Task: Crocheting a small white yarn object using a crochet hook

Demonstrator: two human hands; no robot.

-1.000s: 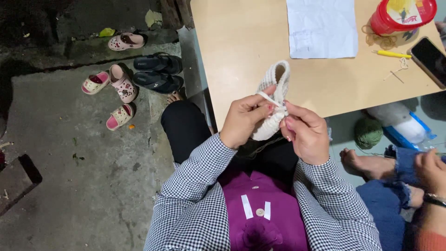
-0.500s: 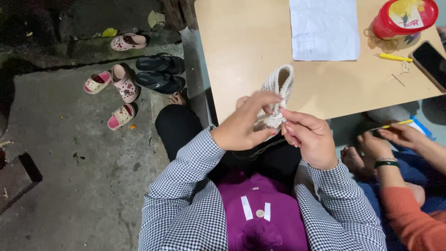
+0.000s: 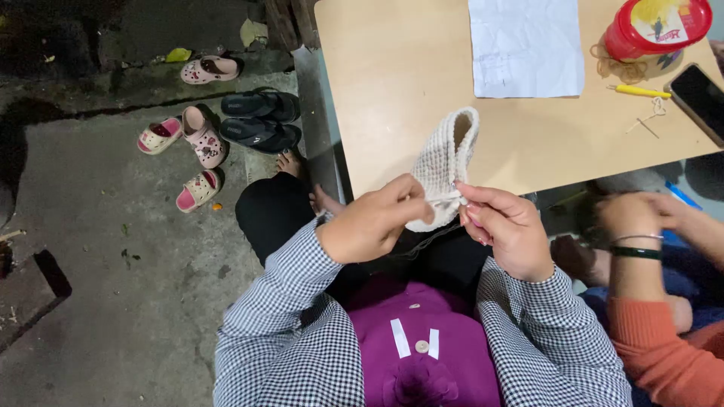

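Cream crocheted bootie [image 3: 445, 162], ribbed and open at the top, held upright over the near edge of the table [image 3: 392, 98]. Left hand [image 3: 373, 226] curled nearly closed, fingertips pinching the bootie's lower edge. Right hand [image 3: 507, 230] just beside it, thumb and forefinger pressed together on a short strand of yarn [image 3: 445, 200] at the same spot; whether a needle sat between them could not be told.

Compared with half a second before: hands in much the same pose, bootie a little lower toward the lap, the neighbour's hand [image 3: 630, 215] with the dark bracelet drawn up closer on the right.

Beyond the fingers, bare tabletop up to a sheet of paper [image 3: 526, 47]; further right of the right hand, a red tub [image 3: 654, 29], a yellow pen [image 3: 638, 91] and a phone [image 3: 697, 92], all well apart from the bootie. Left of the left hand, open concrete floor, with sandals [image 3: 260, 119] past the table's edge.
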